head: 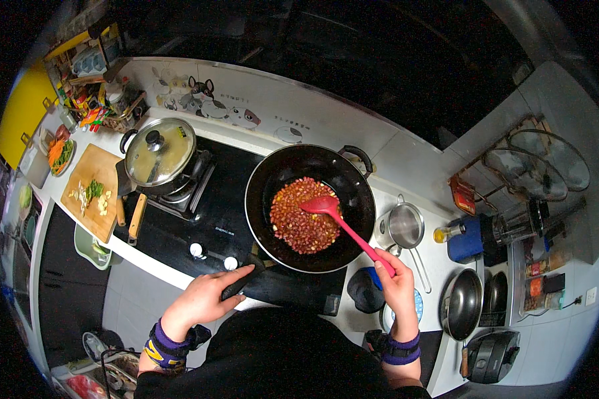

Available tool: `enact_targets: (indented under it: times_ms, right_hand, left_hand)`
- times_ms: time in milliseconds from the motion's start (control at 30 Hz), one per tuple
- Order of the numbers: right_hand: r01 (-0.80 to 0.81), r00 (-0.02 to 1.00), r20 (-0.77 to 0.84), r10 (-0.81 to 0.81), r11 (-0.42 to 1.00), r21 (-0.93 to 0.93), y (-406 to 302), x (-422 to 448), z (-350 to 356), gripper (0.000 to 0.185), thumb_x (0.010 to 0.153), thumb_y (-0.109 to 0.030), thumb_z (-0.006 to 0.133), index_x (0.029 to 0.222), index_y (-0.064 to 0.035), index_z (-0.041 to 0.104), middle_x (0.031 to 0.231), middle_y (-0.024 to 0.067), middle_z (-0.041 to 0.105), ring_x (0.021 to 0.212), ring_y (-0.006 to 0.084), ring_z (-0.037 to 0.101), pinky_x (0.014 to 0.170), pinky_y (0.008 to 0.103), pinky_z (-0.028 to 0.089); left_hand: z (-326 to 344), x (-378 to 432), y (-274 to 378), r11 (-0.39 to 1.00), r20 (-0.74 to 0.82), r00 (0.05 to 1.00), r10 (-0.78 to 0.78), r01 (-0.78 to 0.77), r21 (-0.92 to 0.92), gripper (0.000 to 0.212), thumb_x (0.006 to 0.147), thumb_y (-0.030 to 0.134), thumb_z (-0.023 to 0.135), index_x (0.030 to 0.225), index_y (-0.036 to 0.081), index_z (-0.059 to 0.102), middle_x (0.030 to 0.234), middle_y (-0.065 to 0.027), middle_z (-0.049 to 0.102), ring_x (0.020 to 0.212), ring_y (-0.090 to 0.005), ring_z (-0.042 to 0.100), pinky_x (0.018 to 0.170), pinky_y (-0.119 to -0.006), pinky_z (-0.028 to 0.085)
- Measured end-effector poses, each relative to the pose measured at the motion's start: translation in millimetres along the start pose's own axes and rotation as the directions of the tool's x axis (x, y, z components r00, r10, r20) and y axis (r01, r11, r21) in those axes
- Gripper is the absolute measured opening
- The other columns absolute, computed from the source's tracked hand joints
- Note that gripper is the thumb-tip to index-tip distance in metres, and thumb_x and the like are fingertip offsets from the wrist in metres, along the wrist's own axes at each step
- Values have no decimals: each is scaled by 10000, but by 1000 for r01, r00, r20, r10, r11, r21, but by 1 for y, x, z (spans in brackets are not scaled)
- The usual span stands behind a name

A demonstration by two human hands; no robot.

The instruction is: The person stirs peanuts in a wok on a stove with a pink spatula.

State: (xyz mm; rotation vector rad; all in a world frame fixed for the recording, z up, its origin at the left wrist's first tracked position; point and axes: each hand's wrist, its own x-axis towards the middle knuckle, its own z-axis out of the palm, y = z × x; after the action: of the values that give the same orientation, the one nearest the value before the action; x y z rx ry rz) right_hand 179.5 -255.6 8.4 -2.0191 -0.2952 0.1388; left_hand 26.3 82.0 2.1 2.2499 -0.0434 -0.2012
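Note:
A black wok (352, 184) stands over the right side of the black glass hob (214, 199). Reddish peanuts (299, 229) lie in its bottom, shiny with oil. My right hand (397, 279) grips the handle of a red silicone spatula (324, 205), whose head rests on the peanuts. My left hand (204, 299) is on the wok's dark handle (239, 284), with the index finger stretched along it and the thumb below. Each wrist wears a purple band.
A lidded pot (160, 154) sits on the left burner. Beside it, a wooden cutting board (92, 199) bears chopped greens and garlic, with a knife at its edge. On the right are a strainer (405, 227), an oil bottle (449, 233) and a frying pan (461, 304).

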Motion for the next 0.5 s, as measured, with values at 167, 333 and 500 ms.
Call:
enact_targets:
  times_ms: [167, 333, 500]
  right_hand:
    - [-7, 1000, 17, 8, 999, -45, 9, -9, -5, 282, 938, -70, 633, 1205, 21, 648, 1008, 30, 674, 883, 68, 577, 799, 213, 459]
    - [28, 999, 23, -26, 996, -88, 3, -11, -10, 276, 929, -100, 652, 1190, -12, 669, 921, 28, 689, 810, 61, 568, 750, 218, 469]
    - [-22, 999, 35, 25, 996, -91, -16, -15, -23, 272, 920, -89, 661, 1182, -16, 676, 881, 14, 691, 778, 54, 562, 726, 212, 469]
  left_hand:
    - [-2, 2, 4, 1000, 7, 1000, -4, 4, 1, 604, 849, 209, 689, 1410, 134, 478, 1119, -217, 667, 970, -423, 647, 832, -456, 534]
    - [-1, 2, 5, 1000, 15, 1000, -18, 18, 5, 602, 848, 205, 690, 1409, 139, 482, 1107, -218, 670, 961, -423, 648, 826, -456, 532]
    - [1, 1, 0, 1000, 12, 1000, -4, 4, 1, 605, 848, 205, 691, 1413, 150, 480, 1098, -219, 671, 956, -424, 648, 821, -455, 533]
